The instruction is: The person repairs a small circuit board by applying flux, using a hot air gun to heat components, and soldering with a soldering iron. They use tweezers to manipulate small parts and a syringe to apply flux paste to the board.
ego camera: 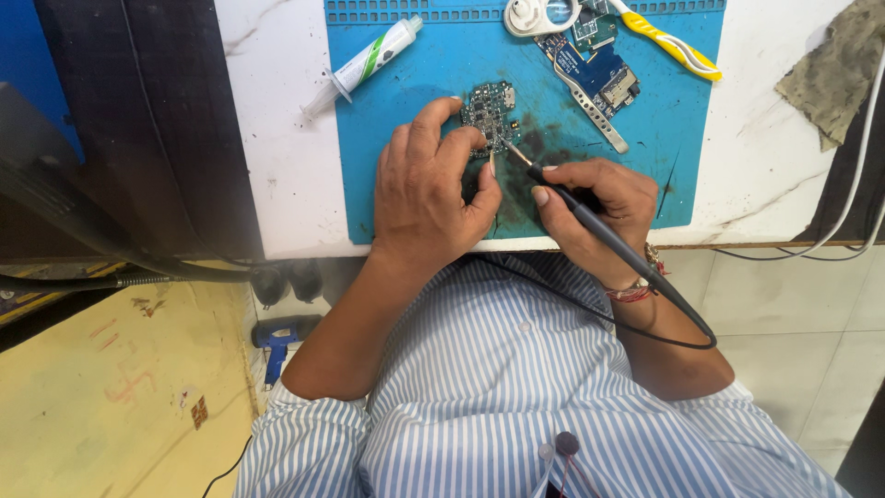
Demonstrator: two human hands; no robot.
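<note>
Board: small green circuit board, upper middle of the frame, lying on the blue mat, above both hands.
Left hand: fingers curled, fingertips pressing the lower left edge of the board; it also pinches a thin stick (maybe tweezers, I cannot tell) pointing down from the board.
Right hand: closed around the black iron like a pen; the tip touches the lower right part of the board.
Cord: runs from the iron across the striped shirt, lower middle.
Risk, slip: the board is held only by fingertips, so I think a push from the tip could turn it.
Risk, burn: the left fingers are just beside the tip.
Risk, snag: the cord may pull the iron if the wrist moves.
Nearby: syringe at upper left, second board at upper right.
</note>
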